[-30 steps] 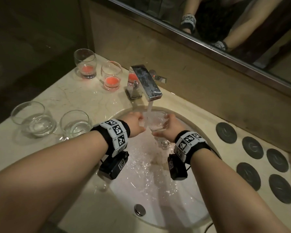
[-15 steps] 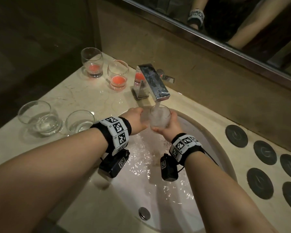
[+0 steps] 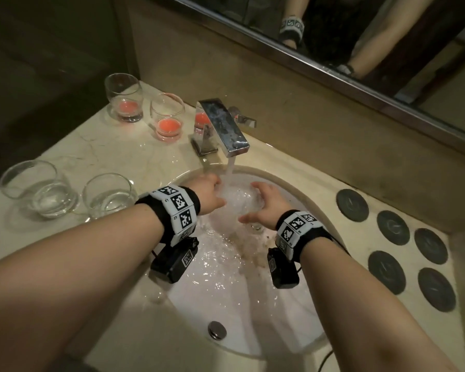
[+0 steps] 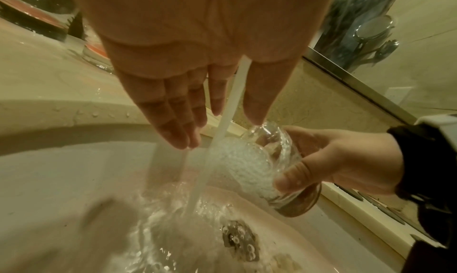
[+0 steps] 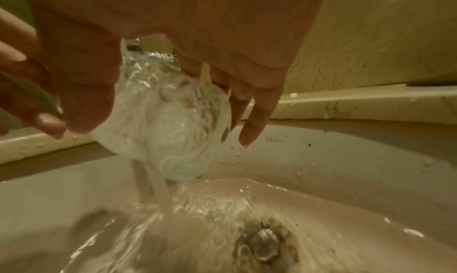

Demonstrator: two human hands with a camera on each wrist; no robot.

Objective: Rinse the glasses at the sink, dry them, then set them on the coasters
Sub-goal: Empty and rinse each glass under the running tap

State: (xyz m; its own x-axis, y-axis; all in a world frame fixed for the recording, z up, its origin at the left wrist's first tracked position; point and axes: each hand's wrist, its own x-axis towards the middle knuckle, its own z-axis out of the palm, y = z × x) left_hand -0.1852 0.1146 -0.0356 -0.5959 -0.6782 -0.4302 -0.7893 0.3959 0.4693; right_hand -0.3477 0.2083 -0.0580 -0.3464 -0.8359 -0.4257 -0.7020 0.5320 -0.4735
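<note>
1 glass (image 4: 257, 165) (tilted) in right hand (image 4: 338, 160)

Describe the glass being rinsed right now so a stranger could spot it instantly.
Start at the chrome faucet over the white sink and follow its running stream down. There the right hand holds one clear glass, tilted and frothing with water. Unlike the glasses standing on the counter, three with red residue and two clear, it is the only one held in the stream.

Foaming water is hiding most of the glass (image 3: 239, 200) in the head view, and the tap (image 3: 223, 127) is covering a third red-filled glass (image 3: 201, 120).
</note>
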